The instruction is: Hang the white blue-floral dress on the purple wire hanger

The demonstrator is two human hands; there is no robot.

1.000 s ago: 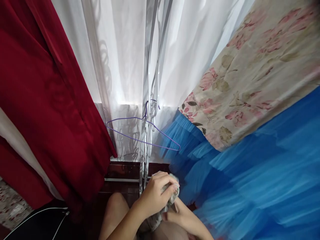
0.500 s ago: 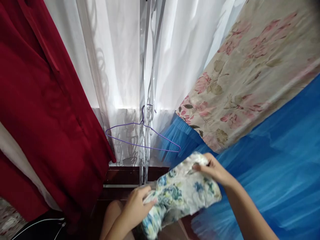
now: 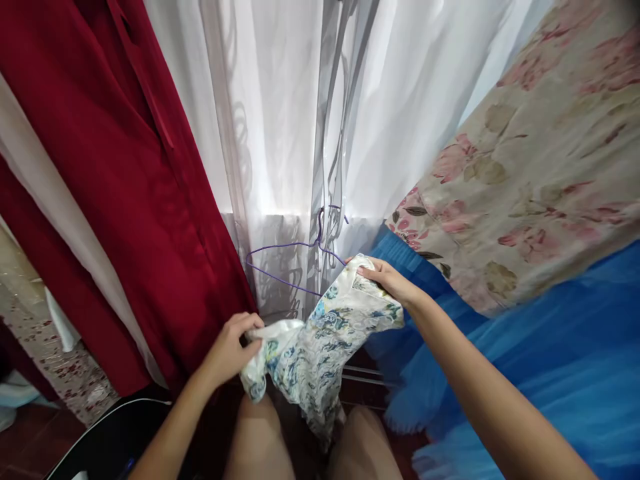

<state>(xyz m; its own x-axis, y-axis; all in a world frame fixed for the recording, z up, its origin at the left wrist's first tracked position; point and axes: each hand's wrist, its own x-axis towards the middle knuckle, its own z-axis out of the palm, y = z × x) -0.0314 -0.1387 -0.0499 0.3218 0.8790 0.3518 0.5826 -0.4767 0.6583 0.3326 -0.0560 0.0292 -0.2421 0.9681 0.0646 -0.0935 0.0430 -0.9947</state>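
Floral garment [image 3: 325, 333] hangs below the purple hanger [image 3: 319, 240], overlapping its right end, the top edge slanting from the left hand [image 3: 233, 347], its grip pinching cloth below-left of the hanger, up to the nearer right hand [image 3: 387, 277], pinching too.

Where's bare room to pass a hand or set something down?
Passing: likely before the white curtain, between red fabric and silvery uprights, above the purple hanger. Setting down: maybe floor sliver, lower left, beside the black object. Crowded: centre, where left hand and right hand hold the patterned garment before the hanger.
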